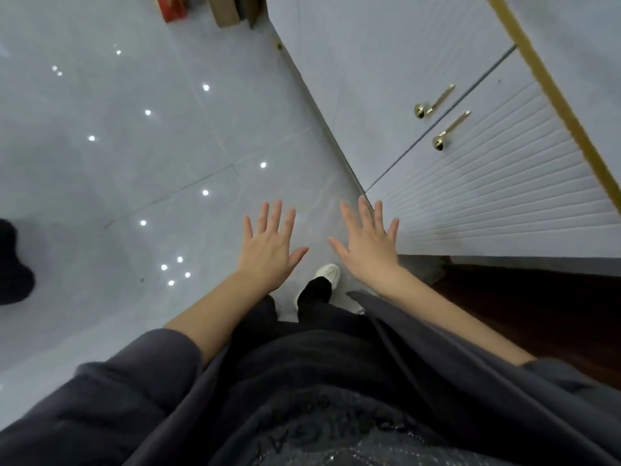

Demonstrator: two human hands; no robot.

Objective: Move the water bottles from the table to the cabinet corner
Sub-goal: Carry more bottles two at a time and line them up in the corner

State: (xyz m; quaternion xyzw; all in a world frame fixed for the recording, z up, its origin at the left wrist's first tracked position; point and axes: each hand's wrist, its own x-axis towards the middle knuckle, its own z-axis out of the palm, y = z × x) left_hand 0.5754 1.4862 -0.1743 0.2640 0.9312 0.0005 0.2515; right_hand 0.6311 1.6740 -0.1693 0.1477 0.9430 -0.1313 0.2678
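Observation:
No water bottle and no table are in view. My left hand is stretched out in front of me, palm down, fingers spread, holding nothing. My right hand is beside it, also flat with fingers apart and empty. Both hover over the glossy grey tiled floor. The white cabinet with ribbed doors stands to the right; my right hand's fingertips overlap its lower left corner in the picture.
Two gold handles sit on the cabinet doors. Boxes, one red and one brown, stand on the floor at the far end. A dark shape is at the left edge. My white shoe is below my hands. Dark wood flooring lies right.

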